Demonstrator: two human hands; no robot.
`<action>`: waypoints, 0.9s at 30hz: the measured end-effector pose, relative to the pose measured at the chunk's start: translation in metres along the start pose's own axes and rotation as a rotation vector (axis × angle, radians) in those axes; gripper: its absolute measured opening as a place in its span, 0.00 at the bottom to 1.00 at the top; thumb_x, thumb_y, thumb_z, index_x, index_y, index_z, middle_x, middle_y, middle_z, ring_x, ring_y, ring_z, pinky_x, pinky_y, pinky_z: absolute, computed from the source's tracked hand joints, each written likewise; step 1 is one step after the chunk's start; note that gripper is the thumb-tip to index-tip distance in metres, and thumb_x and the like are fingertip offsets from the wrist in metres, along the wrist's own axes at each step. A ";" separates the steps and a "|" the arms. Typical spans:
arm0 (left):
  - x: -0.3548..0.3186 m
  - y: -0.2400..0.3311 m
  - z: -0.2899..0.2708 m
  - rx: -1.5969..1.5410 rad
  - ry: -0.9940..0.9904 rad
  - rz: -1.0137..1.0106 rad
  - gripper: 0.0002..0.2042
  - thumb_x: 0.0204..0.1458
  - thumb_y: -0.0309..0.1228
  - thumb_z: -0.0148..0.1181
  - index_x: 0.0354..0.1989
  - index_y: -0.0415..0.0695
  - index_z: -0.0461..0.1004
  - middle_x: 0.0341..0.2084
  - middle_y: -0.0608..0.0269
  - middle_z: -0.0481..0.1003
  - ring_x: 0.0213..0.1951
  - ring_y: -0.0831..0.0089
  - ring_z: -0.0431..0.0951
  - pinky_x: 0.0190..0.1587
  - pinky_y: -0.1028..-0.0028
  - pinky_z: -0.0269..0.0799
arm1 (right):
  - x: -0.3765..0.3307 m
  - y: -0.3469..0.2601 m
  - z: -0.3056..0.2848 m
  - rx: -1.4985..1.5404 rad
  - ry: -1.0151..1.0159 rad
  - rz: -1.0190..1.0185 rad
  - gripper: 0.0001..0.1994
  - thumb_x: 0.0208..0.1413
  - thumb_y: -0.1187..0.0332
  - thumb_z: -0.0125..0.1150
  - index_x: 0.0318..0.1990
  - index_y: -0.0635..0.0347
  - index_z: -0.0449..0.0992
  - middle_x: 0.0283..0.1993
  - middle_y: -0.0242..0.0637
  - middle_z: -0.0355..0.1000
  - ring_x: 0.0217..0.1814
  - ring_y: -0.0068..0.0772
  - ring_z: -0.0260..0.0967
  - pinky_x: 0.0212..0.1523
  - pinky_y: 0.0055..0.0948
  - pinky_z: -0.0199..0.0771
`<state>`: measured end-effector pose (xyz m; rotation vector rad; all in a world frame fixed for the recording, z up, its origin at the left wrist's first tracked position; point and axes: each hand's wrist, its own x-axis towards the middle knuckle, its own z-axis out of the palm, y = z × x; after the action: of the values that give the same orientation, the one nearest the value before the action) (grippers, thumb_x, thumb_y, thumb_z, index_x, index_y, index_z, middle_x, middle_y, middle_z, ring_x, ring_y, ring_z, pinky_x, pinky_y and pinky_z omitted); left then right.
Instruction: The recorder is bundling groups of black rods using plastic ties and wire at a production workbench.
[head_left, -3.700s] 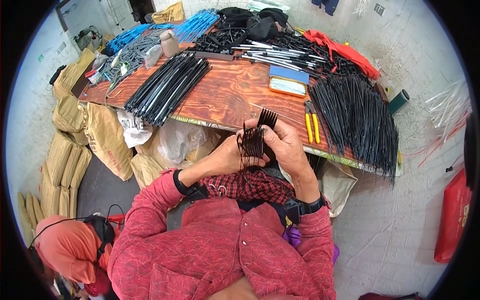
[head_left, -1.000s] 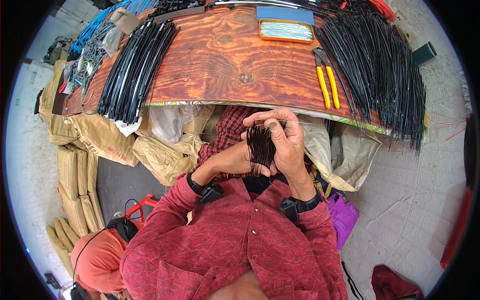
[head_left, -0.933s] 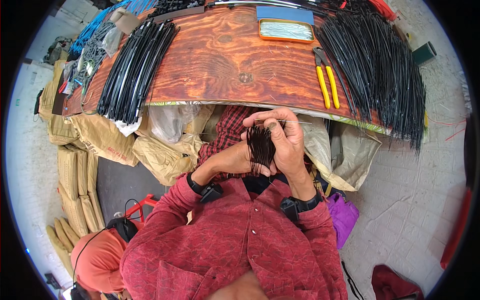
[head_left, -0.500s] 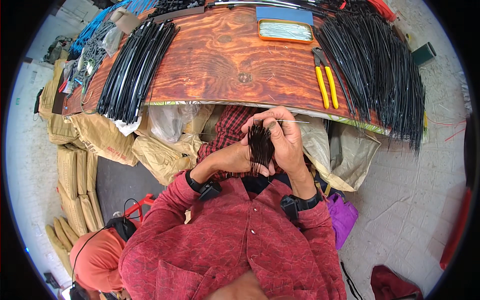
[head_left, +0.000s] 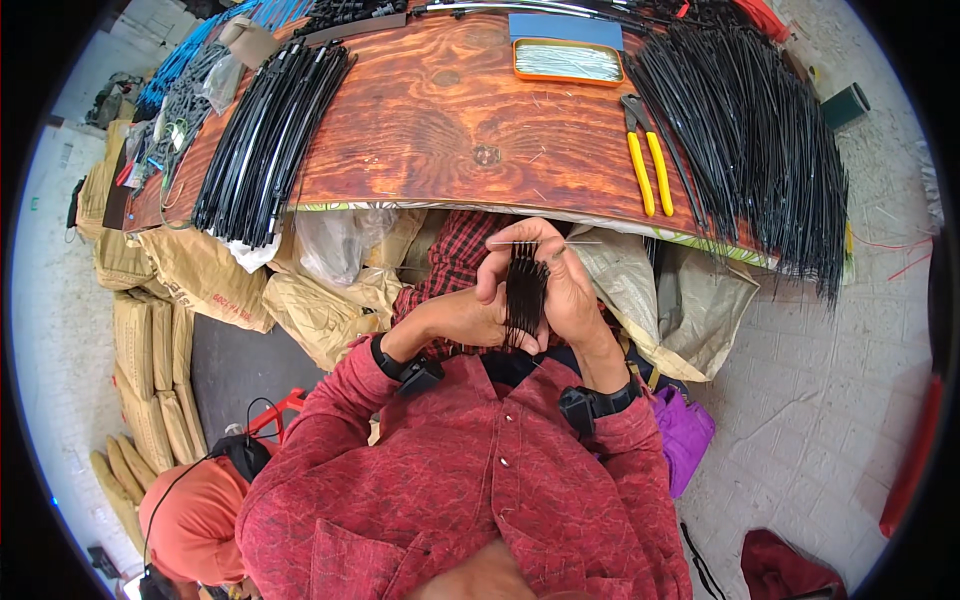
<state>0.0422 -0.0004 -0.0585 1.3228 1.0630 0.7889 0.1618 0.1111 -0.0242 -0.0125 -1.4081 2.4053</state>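
Observation:
In front of my chest, a bundle of thin dark brown strands [head_left: 525,295] hangs from a thin pale rod [head_left: 585,242] that lies nearly level. My left hand [head_left: 472,316] is closed around the lower part of the strands, its thumb at their bottom end. At the upper right of the bundle, my right hand [head_left: 568,290] is closed on the rod, with fingers curled over the top of the strands. The palm sides and some fingertips are hidden.
On the wooden table [head_left: 420,130] lie yellow-handled pliers [head_left: 652,170], an orange-rimmed tray [head_left: 520,72] of thin pale rods, and black strip bundles [head_left: 270,140] at left and right [head_left: 750,150]. Tan sacks [head_left: 320,310] hang below its edge. An orange-clothed person [head_left: 195,515] is at lower left.
The rod has shifted left through the strands, and less of it sticks out at right. My right fingers have moved slightly over the bundle's top. The left hand stays nearly still.

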 end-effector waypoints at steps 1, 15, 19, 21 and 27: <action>0.000 0.000 -0.001 0.028 -0.015 -0.013 0.12 0.58 0.37 0.66 0.42 0.42 0.78 0.35 0.64 0.79 0.42 0.69 0.78 0.46 0.69 0.73 | 0.001 0.004 -0.006 0.002 -0.016 0.005 0.30 0.68 0.40 0.37 0.48 0.64 0.66 0.36 0.42 0.73 0.38 0.27 0.73 0.41 0.23 0.75; -0.012 -0.002 0.016 0.061 0.219 0.053 0.08 0.53 0.30 0.70 0.38 0.42 0.80 0.32 0.65 0.80 0.38 0.73 0.78 0.41 0.71 0.73 | -0.004 0.002 -0.018 -0.113 -0.108 0.237 0.07 0.69 0.68 0.53 0.44 0.63 0.73 0.31 0.31 0.75 0.30 0.17 0.72 0.34 0.19 0.75; -0.022 -0.022 0.029 0.698 0.447 0.091 0.11 0.52 0.33 0.70 0.40 0.41 0.79 0.33 0.62 0.80 0.37 0.69 0.79 0.40 0.69 0.73 | -0.020 0.006 -0.022 0.022 -0.119 0.326 0.10 0.66 0.67 0.60 0.45 0.65 0.79 0.31 0.30 0.77 0.34 0.17 0.74 0.37 0.20 0.75; -0.016 -0.022 0.030 0.560 0.589 0.130 0.21 0.42 0.27 0.66 0.47 0.39 0.72 0.31 0.52 0.78 0.32 0.52 0.78 0.32 0.58 0.73 | -0.022 -0.005 -0.015 -0.048 -0.080 0.241 0.10 0.65 0.66 0.61 0.45 0.65 0.80 0.33 0.30 0.78 0.35 0.18 0.74 0.38 0.21 0.75; 0.012 -0.014 0.038 0.685 0.795 0.104 0.30 0.38 0.19 0.60 0.56 0.38 0.67 0.41 0.46 0.78 0.33 0.43 0.79 0.31 0.54 0.76 | -0.026 -0.013 -0.020 -0.097 0.077 0.196 0.14 0.64 0.60 0.62 0.44 0.64 0.82 0.37 0.29 0.79 0.40 0.19 0.74 0.48 0.23 0.73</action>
<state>0.0798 -0.0050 -0.0766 1.6774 2.0348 1.1265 0.1933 0.1256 -0.0280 -0.2766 -1.5514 2.4578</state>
